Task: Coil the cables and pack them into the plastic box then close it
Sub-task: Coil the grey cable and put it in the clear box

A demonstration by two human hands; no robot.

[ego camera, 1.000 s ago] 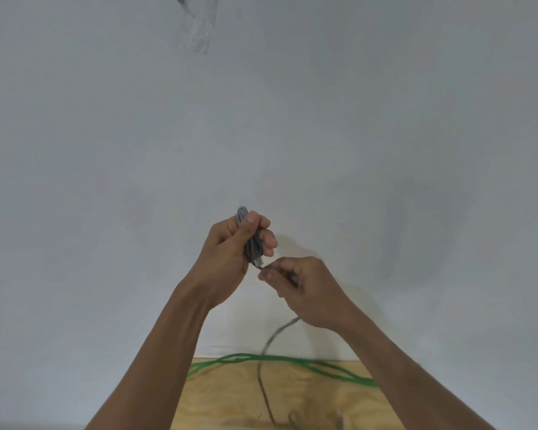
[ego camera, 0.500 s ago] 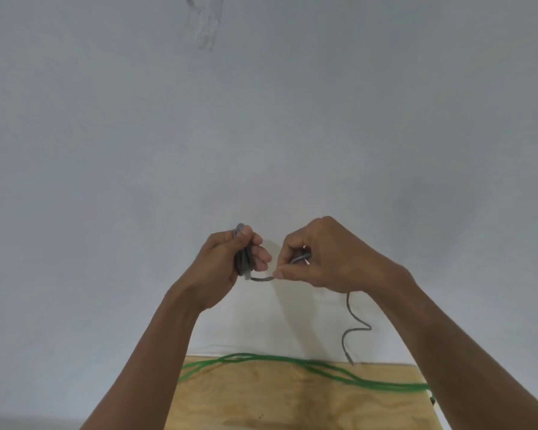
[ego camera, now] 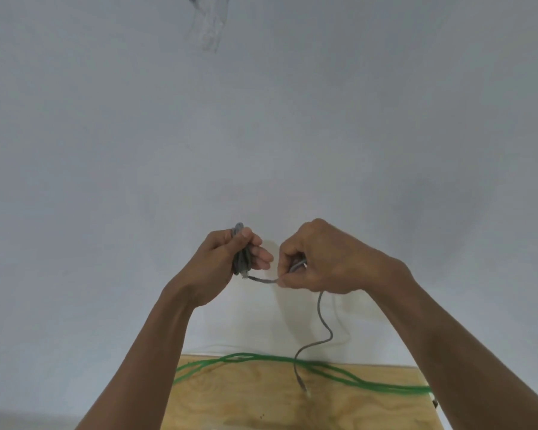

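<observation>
Left hand [ego camera: 227, 262] grips grey cable [ego camera: 322, 318] coil; right hand [ego camera: 320, 259] pinches strand, unchanged from half a second ago. Tail now dangles lower over green cable [ego camera: 354, 378].

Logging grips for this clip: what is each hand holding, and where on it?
Left hand grips the coiled part of the grey cable; right hand pinches the loose run just beside the coil.
</observation>
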